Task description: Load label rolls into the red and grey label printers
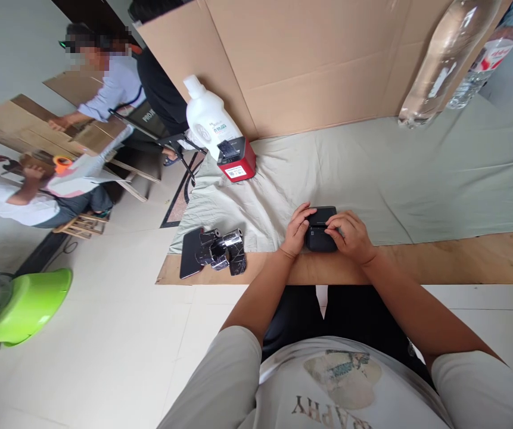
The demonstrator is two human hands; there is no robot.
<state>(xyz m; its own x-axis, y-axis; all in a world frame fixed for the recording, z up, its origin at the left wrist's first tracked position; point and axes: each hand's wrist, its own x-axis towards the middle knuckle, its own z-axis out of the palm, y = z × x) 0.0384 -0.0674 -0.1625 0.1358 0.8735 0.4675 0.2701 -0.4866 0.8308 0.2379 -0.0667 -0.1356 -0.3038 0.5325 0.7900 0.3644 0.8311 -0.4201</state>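
A small black box-shaped device [321, 241] with rounded corners lies on the table in front of me. A slot or gap runs across its middle, between the top section and the front section. My left hand [298, 229] grips the device's left side, thumb and fingers against its edge. At its right side my right hand [349, 237] has thumb and fingertips pinched together at the gap. Whatever sits between those fingertips is too small to make out.
Left along the table edge lie a black phone [190, 253] and crumpled black shiny rolls [221, 249]. Behind them stand a red box [242, 168] and a white detergent bottle [214, 116]. A cardboard sheet [319, 59] and water bottles [446, 62] stand at the back. Two people work at left.
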